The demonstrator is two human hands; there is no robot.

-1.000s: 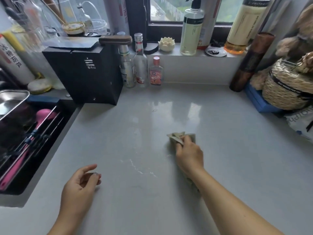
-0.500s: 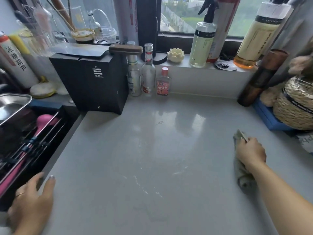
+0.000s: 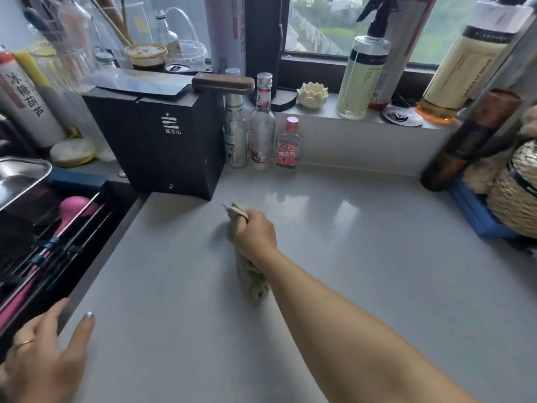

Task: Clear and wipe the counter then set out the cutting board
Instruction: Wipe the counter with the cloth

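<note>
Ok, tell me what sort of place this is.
Probably a home kitchen: the right hand grips a cloth on the grey counter, and a cleaver lies on a black box.

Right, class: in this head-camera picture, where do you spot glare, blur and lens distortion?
Head view: daylight from the window leaves pale glare patches on the counter; the brown tube at right is blurred; the wide lens bends the edges, tilting the tall bottle; the right hand and cloth look sharp, with a soft shadow beside them.
</note>
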